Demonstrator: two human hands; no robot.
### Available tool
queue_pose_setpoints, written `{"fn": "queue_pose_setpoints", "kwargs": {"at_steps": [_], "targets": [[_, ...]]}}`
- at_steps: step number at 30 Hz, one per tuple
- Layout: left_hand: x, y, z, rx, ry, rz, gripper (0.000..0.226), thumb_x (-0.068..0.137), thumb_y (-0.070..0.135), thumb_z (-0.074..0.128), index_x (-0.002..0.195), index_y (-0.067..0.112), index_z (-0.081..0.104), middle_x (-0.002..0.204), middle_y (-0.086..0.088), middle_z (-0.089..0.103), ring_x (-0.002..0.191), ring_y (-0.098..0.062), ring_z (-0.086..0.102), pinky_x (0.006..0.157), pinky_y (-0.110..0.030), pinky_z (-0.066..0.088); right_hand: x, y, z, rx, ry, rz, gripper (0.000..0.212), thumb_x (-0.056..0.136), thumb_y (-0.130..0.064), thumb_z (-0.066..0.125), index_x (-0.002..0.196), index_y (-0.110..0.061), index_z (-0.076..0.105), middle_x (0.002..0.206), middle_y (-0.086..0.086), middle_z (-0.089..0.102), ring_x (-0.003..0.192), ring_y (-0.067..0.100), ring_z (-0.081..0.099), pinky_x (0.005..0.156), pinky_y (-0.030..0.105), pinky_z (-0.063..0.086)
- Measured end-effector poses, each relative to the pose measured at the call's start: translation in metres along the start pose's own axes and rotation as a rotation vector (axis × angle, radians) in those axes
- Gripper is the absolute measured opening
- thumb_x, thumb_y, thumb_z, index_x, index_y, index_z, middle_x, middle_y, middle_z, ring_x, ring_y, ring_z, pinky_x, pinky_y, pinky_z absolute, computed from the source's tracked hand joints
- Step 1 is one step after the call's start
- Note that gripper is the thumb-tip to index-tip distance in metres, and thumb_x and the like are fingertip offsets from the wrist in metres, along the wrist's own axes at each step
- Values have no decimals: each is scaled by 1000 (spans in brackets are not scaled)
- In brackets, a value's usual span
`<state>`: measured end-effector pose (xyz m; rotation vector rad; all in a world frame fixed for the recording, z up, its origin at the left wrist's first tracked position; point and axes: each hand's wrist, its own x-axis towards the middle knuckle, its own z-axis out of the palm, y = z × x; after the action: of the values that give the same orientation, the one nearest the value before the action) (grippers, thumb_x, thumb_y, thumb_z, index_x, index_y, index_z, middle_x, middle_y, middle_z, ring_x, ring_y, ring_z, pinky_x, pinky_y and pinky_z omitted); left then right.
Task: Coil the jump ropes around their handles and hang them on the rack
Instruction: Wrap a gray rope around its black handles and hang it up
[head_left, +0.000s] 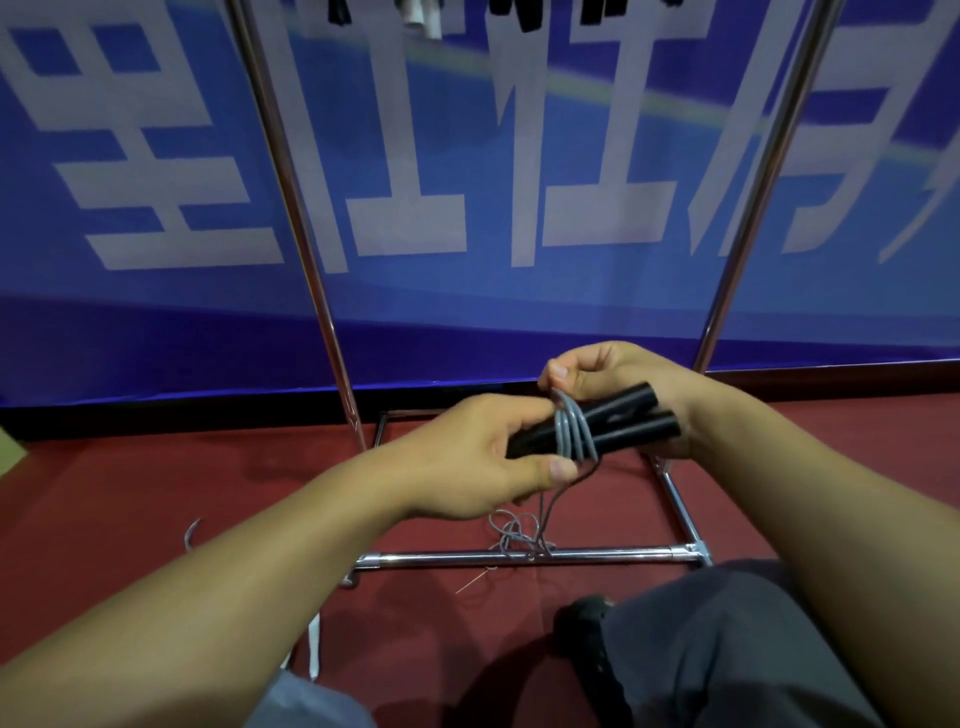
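Two black jump rope handles (631, 423) lie side by side in front of me, held level above the floor. My left hand (467, 457) grips their left ends, thumb below. A grey rope (571, 434) is wound in several turns around the middle of both handles. My right hand (613, 379) is behind the handles and pinches the rope at the top of the coil. The loose rest of the rope (519, 535) hangs down to a tangle on the red floor by the rack's bottom bar.
The chrome rack stands just ahead: two slanted uprights (306, 249) (753, 208) and a bottom bar (519, 558) near my knee. Dark items (519, 13) hang at its top, cut off by the frame. A blue banner (467, 182) is behind. White strap (314, 649) lies on the floor.
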<state>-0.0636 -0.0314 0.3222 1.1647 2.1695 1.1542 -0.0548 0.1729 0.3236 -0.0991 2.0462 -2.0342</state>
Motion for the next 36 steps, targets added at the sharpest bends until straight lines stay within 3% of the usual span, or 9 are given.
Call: {"fn": "queue_pose_setpoints", "kwargs": {"at_steps": [3,8,10,13,15,19,21,27,36], "targets": [[1,2,-2,-141,122,0,17,96,22,64,114,21,65,58,7,53,46,-4,46,48,-16,40,4,2,3,-17,27,-44,30,80,-43,73,78,-14,64,68,4,55,58,14,50,54,25,40],[1,0,-4,-290,242,-36,18,98,25,59,114,19,62,60,3,56,46,-10,50,42,-18,38,10,3,5,-4,83,-11,23,95,-3,49,80,-16,61,60,-3,50,51,9,40,54,26,31],[2,-1,-5,-335,281,-32,18,98,26,57,114,17,60,60,2,56,50,-14,56,44,-22,42,12,4,6,-12,101,28,15,98,-14,52,86,-13,61,63,0,49,54,11,42,58,28,36],[2,-2,-9,-433,337,-34,17,98,25,56,112,16,59,59,0,54,53,-18,59,48,-26,49,11,2,7,2,126,67,36,91,-49,56,79,-15,57,60,1,44,55,14,41,61,29,39],[1,-3,-12,-473,370,-62,18,97,29,56,110,17,59,59,1,53,47,-16,53,45,-26,46,9,-1,5,-13,101,43,37,85,-53,57,73,-18,52,60,0,42,54,14,37,59,29,34],[1,-8,-17,-458,444,-138,22,100,30,54,114,14,59,58,5,54,40,-9,42,38,-19,31,8,1,-3,-111,106,-24,11,92,-13,67,89,-13,57,62,0,43,53,12,33,52,27,25],[2,-10,-17,-463,467,-172,22,101,31,54,114,13,59,59,5,53,41,-9,40,38,-19,29,8,4,-4,-160,121,-16,15,91,-5,69,96,-9,55,59,-1,45,52,13,36,49,26,27],[5,-12,-21,-507,547,-205,27,100,35,54,113,12,59,62,4,54,41,-9,39,36,-19,29,10,4,-6,-497,330,56,45,84,-58,69,80,-14,62,68,6,67,66,16,58,71,31,47],[2,-20,-28,-340,624,-267,24,102,30,55,112,9,59,61,3,55,42,-11,42,42,-21,31,-4,-14,2,-332,381,17,32,92,-38,69,71,-18,57,60,0,43,48,13,35,46,26,31]]}}
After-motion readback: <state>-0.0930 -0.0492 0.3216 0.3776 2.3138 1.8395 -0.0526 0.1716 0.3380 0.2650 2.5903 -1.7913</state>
